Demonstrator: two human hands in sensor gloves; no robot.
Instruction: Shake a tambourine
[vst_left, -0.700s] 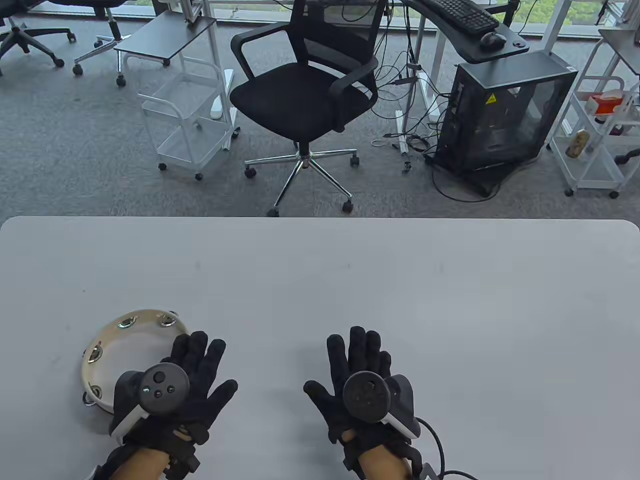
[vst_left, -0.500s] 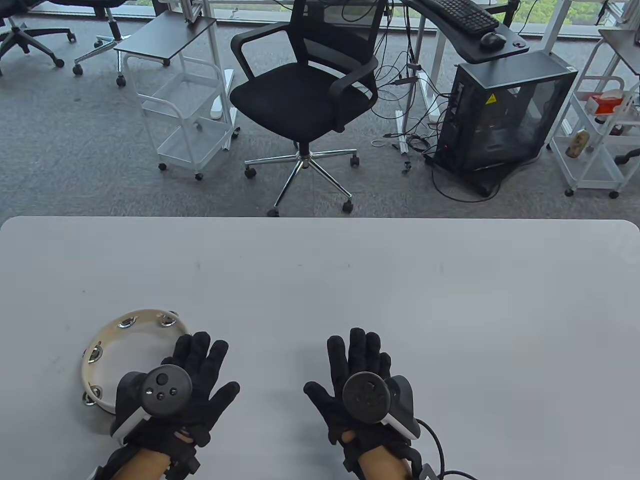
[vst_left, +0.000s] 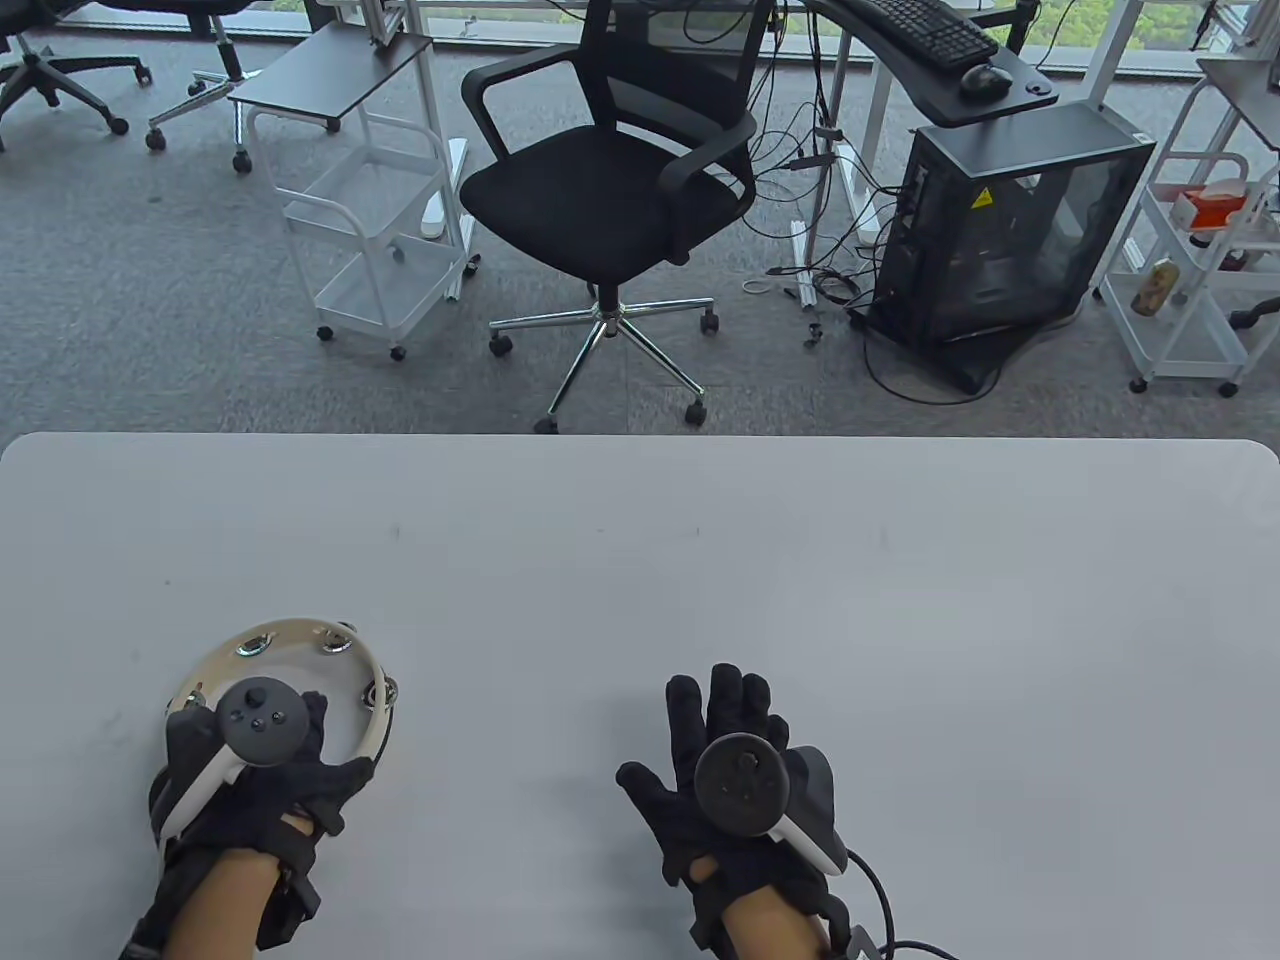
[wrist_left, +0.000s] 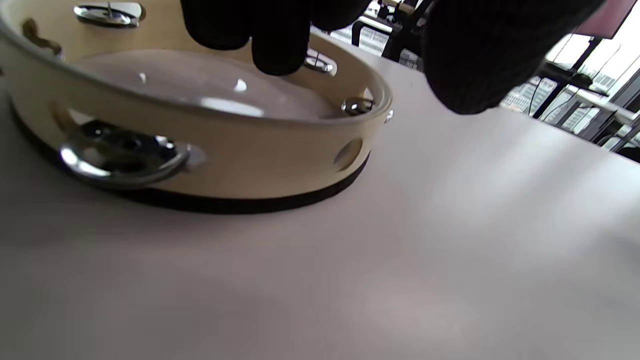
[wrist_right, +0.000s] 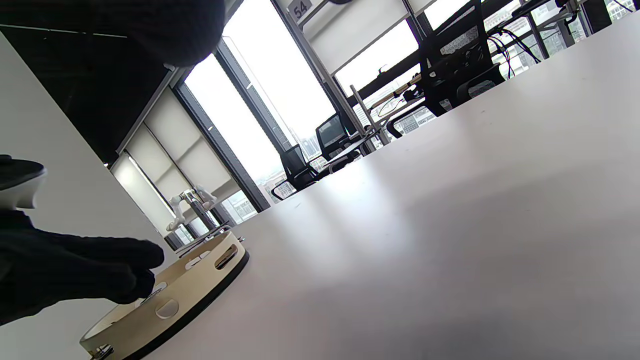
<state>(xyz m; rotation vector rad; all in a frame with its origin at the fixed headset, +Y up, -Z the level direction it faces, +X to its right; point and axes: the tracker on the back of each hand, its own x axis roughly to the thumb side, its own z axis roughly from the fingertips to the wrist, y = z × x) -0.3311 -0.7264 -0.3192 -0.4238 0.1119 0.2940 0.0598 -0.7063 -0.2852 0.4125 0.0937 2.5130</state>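
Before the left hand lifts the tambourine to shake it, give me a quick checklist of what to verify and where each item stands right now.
1. Tambourine flat on the table, head down: ok, the left wrist view shows its dark lower edge on the surface.
2. Left hand positioned over it: ok, it covers the near rim.
3. Left fingers closed on the rim: not ok, they hang above the open frame, thumb outside, no contact visible.
4. Right hand out of the way: ok, resting flat and open, well to the side.
5. Jingles free to move: cannot tell.
6. Room to lift: ok, nothing beside the tambourine.
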